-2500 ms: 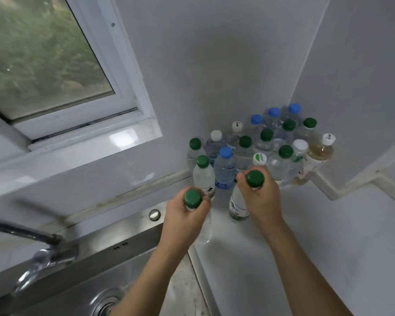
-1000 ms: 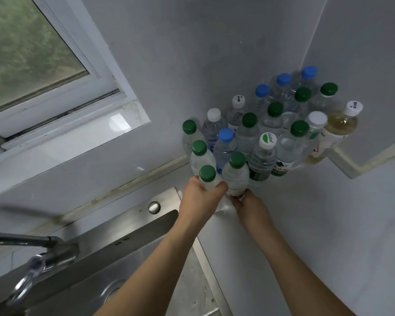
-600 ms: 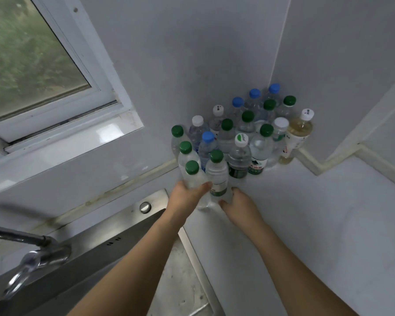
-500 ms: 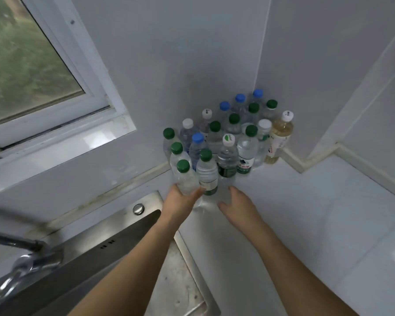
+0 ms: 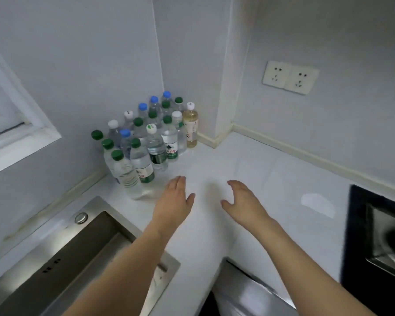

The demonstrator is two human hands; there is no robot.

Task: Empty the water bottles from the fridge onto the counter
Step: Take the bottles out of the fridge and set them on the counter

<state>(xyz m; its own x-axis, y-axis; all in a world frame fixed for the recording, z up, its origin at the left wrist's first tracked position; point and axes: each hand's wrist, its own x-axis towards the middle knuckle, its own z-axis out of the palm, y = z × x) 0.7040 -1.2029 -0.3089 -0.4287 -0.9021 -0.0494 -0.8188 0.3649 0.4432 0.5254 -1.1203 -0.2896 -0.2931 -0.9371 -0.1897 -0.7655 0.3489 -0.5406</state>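
Now that both hands have let go of the two green-capped bottles they were gripping a moment ago, a person's bare arms draw back over the white stone worktop point(image 5: 271, 179) and the view swings right. At the left, the brushed steel sink point(image 5: 62, 254) is let into the worktop's near-left edge. Beyond it, the cluster of clear plastic water bottles point(image 5: 146, 137) fills the worktop's back-left corner, packed against both walls, with green, blue and white caps. Its nearest member, a clear green-capped bottle point(image 5: 126, 174), stands upright at the front of the cluster, just beside a second green-capped bottle with a white-and-green label point(image 5: 141, 164). A pale yellow drink bottle with a white cap point(image 5: 190, 124) closes the cluster's right end. The left hand point(image 5: 175, 200) hovers near the front bottles, touching none, fingers straight and relaxed, holding nothing. The right hand point(image 5: 242, 202) hangs well apart from them, fingers loosely spread and likewise empty. A white double wall socket point(image 5: 290, 77) sits on the right wall, and a black hob point(image 5: 379, 236) occupies the worktop's right edge. This delivery looks finished; whether more bottles wait in the fridge cannot be told, as it is out of view. Labels show green bands and a mountain-like emblem, but the lettering is too blurred to read.
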